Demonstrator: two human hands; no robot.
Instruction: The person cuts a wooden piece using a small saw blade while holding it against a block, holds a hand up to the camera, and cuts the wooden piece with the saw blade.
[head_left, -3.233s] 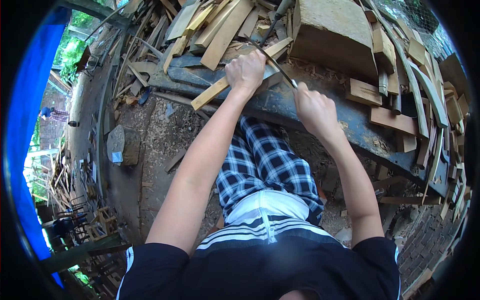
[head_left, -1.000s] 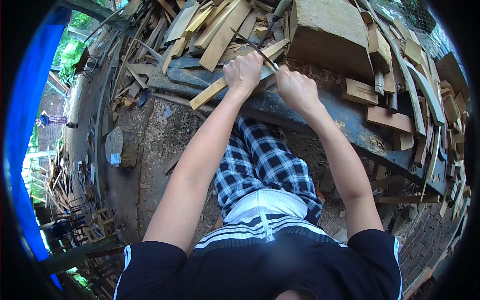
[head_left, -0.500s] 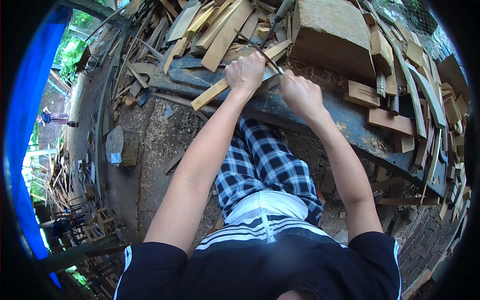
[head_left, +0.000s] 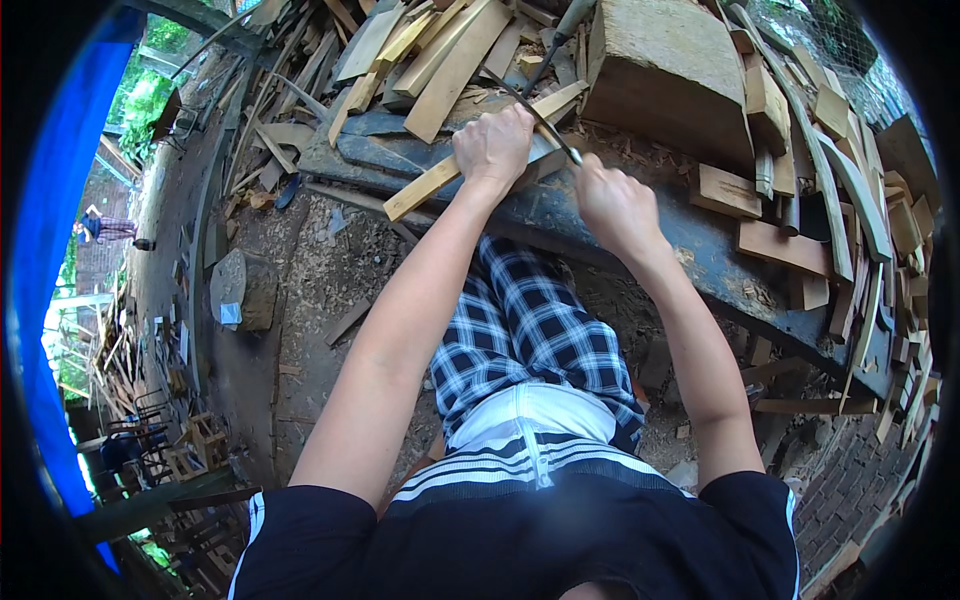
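Note:
My left hand (head_left: 493, 145) is closed over a light wooden strip (head_left: 420, 190) that lies slantwise across the edge of a dark, worn bench (head_left: 720, 250). My right hand (head_left: 612, 195) grips the handle of a long, thin, dark metal tool (head_left: 562, 143), whose blade crosses the strip just right of my left knuckles, pointing up and away to the left. Whether the blade touches the wood I cannot tell. A short piece of wood (head_left: 540, 172) sits under the strip by my left hand.
A big wooden block (head_left: 665, 75) and heaps of offcuts (head_left: 450, 55) cover the bench top. More pieces (head_left: 785, 250) are piled at the right. A stump (head_left: 245, 290) stands on the littered ground at left. Another person (head_left: 110, 228) is far off beside a blue tarp (head_left: 70, 150).
My right hand and the tool have slid down and to the right over the last second, after being further down-right 3.2 seconds ago. My left hand and the strip have barely moved.

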